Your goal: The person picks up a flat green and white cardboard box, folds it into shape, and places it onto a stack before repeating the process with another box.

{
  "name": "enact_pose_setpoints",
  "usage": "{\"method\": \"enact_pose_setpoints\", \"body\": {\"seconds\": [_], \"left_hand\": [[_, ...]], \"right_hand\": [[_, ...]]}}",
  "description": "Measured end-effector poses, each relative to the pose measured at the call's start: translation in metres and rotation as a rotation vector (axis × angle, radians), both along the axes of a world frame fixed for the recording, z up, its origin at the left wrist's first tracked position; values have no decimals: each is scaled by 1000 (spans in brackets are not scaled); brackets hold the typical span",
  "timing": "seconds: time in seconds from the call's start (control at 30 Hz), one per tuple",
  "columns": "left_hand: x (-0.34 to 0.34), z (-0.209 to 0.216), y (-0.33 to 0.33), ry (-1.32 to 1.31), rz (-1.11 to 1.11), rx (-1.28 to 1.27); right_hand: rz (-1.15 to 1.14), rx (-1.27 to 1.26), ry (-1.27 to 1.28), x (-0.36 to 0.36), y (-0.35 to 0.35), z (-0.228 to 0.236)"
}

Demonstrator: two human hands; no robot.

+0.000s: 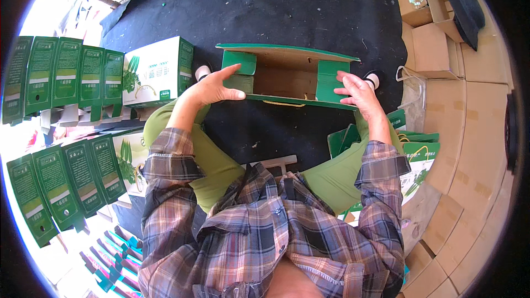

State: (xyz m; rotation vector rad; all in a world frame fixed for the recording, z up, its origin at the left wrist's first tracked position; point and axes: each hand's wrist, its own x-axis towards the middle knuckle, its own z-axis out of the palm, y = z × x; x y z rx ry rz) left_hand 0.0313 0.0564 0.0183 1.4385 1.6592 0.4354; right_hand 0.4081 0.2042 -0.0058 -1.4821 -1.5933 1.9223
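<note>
An open carton [287,55], green outside and plain brown inside, sits in front of me between my feet. Its opening faces up toward me, and short green end flaps show at both ends. A yellow cord handle [284,104] hangs along its near edge. My left hand [211,89] is at the left end, thumb and forefinger spread apart beside the left flap [240,63]. At the other end my right hand [360,95] has its fingers spread over the right flap [327,80]. Neither hand is closed around the carton.
Green and white cartons [157,72] stand in rows on my left. Flattened green and white cartons [422,157] lie by my right leg. Brown cardboard boxes [441,110] line the right side, with a dark hat [464,11] on top. Black sheeting [276,5] covers the floor.
</note>
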Motion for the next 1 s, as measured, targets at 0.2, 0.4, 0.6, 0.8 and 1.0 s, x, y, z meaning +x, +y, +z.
{"method": "enact_pose_setpoints", "body": {"seconds": [0.2, 0.4, 0.6, 0.8, 1.0], "left_hand": [[-21, -44, 1, 113, 140, 72], [10, -37, 7, 586, 185, 209], [24, -42, 4, 716, 25, 357], [47, -31, 2, 771, -124, 267], [45, -31, 1, 798, -151, 251]], "right_hand": [[-24, 148, 74, -4, 3, -14], [100, 804, -294, -6, -17, -13], [442, 1018, -548, -21, -42, -3], [497, 1065, -684, -25, -41, -7], [509, 1068, -670, -28, -41, -9]]}}
